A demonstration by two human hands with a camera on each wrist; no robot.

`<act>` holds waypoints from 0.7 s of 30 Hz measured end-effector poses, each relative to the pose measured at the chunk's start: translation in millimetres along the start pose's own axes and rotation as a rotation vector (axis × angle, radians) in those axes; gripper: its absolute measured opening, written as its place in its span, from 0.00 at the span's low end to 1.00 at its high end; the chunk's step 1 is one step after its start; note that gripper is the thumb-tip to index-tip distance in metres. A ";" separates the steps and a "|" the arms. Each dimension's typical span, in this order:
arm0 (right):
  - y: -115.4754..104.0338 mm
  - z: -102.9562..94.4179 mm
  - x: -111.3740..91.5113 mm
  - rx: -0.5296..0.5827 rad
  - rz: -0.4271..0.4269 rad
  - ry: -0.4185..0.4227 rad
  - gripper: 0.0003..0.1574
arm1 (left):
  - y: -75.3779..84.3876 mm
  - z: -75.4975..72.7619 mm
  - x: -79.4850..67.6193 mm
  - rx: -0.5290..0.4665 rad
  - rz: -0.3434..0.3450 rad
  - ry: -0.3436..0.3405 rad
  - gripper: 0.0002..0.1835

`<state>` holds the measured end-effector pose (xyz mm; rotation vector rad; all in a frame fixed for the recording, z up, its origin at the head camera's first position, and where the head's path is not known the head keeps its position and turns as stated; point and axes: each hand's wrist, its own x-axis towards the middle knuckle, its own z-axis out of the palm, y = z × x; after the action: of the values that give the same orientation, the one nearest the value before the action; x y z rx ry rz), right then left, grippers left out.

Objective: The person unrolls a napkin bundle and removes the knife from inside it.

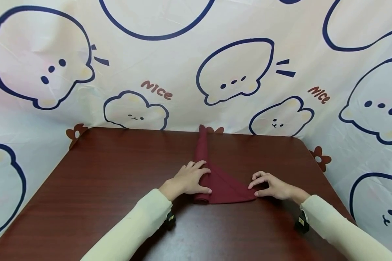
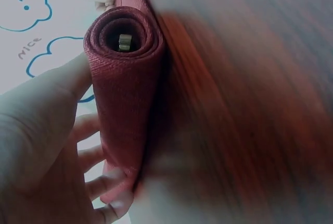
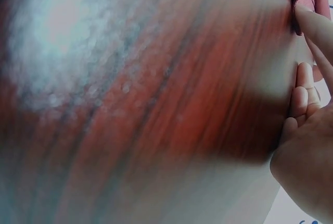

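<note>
A dark red cloth (image 1: 227, 186) lies on the table, its left part wound into a long roll (image 1: 201, 146) that tapers toward the far edge. To the right of the roll, the flat part spreads into a triangle. My left hand (image 1: 190, 178) grips the near part of the roll, thumb close to me and fingers curved over it. In the left wrist view, the layered end of the roll (image 2: 124, 67) surrounds a small pale, shiny piece (image 2: 125, 42) deep inside. The thumb and forefinger of my right hand (image 1: 274, 186) pinch the triangle's right corner.
The dark brown wooden table (image 1: 117, 188) extends to both sides of the cloth. A pale curtain (image 1: 179, 61) with cartoon outlines hangs behind and beside it. The roll's far tip reaches the table's back edge.
</note>
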<state>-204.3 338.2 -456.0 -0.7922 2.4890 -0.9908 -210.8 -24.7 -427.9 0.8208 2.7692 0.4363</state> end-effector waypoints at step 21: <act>1.9 -0.9 1.1 0.005 -0.008 -0.013 0.13 | -26.0 -10.2 -24.2 -0.041 -0.052 0.030 0.37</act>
<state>-206.4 339.2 -456.8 -0.8046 2.4731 -0.9913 -206.8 -61.2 -424.3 0.7374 2.7923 0.4976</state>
